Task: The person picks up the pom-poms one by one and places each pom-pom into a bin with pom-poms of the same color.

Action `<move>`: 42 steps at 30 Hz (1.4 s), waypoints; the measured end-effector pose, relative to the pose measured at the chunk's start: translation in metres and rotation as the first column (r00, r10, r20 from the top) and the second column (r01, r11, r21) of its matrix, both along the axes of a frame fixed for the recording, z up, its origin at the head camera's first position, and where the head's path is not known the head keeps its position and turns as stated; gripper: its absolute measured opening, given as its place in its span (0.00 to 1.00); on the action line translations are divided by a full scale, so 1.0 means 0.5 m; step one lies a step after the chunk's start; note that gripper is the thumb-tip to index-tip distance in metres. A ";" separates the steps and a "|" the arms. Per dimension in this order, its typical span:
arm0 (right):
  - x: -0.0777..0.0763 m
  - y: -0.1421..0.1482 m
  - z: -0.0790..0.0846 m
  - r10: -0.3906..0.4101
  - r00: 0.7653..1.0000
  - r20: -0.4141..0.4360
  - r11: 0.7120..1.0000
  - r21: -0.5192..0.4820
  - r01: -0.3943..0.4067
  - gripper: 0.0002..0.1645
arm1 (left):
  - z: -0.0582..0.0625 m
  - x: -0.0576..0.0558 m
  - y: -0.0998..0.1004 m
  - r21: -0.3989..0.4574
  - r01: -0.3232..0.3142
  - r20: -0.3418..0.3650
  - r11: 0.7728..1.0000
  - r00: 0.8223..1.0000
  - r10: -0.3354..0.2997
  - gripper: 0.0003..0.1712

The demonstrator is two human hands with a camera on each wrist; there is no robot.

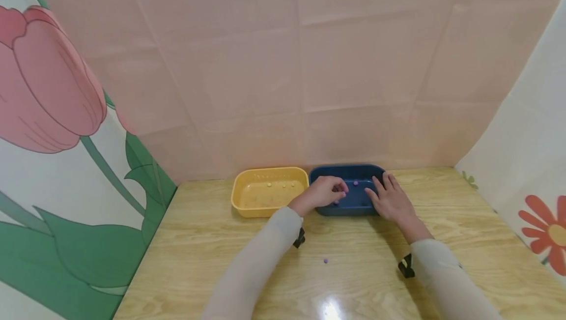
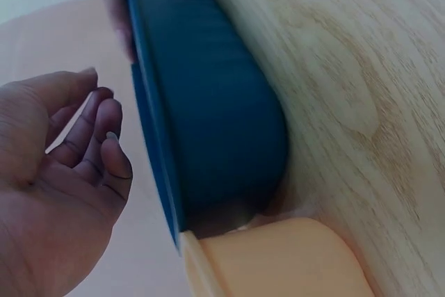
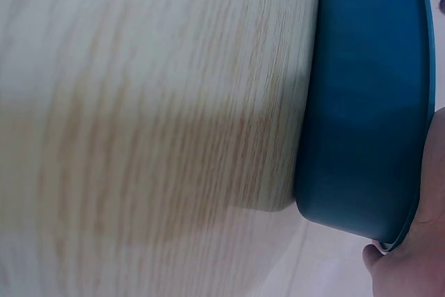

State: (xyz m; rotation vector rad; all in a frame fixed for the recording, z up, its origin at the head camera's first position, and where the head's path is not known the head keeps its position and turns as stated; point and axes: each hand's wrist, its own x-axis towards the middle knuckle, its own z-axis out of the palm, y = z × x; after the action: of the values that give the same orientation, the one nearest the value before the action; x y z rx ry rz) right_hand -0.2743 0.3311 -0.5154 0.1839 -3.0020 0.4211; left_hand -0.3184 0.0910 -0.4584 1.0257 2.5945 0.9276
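Note:
Over the left half of a dark blue tray [image 1: 353, 210], my left hand [image 1: 325, 193] pinches a small purple bead [image 1: 344, 193] between thumb and fingertip. That hand [image 2: 62, 165] also shows in the left wrist view, its other fingers loosely curled beside the tray's wall. My right hand [image 1: 392, 202] rests on the tray's right end, fingers fairly straight and spread across the rim. Inside the blue tray lie a purple bead [image 1: 355, 183] and another, partly hidden one [image 1: 336, 202] below my left hand. The right wrist view has my right hand [image 3: 410, 262] at the rim.
A yellow tray [image 1: 254, 213] sits directly left of the blue one, with a few small yellow beads [image 1: 269, 185] inside. One purple bead [image 1: 325, 261] lies on the wooden table [image 1: 353, 271] in front. A pink cloth backdrop [image 1: 265, 89] rises behind both trays.

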 end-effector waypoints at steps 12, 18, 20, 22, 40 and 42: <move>0.004 -0.004 -0.001 0.006 1.000 0.004 1.000 -0.017 -0.006 0.46 | -0.019 -0.032 0.000 -0.055 -0.086 -0.037 0.995 0.996 0.084 0.08; 0.002 -0.003 0.000 0.004 1.000 0.000 1.000 -0.011 -0.004 0.46 | -0.026 -0.044 -0.001 -0.041 -0.102 -0.030 0.994 0.994 0.101 0.10; 0.002 -0.003 0.001 0.004 1.000 -0.004 1.000 -0.009 -0.004 0.46 | -0.027 -0.047 -0.001 -0.042 -0.105 -0.036 0.994 0.994 0.104 0.10; 0.001 -0.002 0.001 0.004 1.000 -0.007 1.000 -0.007 -0.004 0.45 | -0.028 -0.050 -0.001 -0.051 -0.107 -0.052 0.993 0.993 0.104 0.10; 0.003 0.000 0.004 0.000 1.000 0.007 1.000 -0.009 0.000 0.48 | -0.017 -0.004 -0.014 -0.093 -0.032 -0.168 0.995 0.986 0.016 0.14; 0.003 0.001 0.003 -0.002 1.000 0.009 1.000 -0.011 0.002 0.48 | -0.018 0.009 -0.019 -0.095 0.000 -0.170 0.995 0.985 -0.016 0.15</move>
State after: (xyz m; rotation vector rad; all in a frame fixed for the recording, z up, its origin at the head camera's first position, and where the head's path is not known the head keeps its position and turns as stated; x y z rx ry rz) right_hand -0.2730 0.3317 -0.5139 0.1786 -3.0080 0.4397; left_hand -0.3139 0.0813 -0.4672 1.1350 2.7403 0.7362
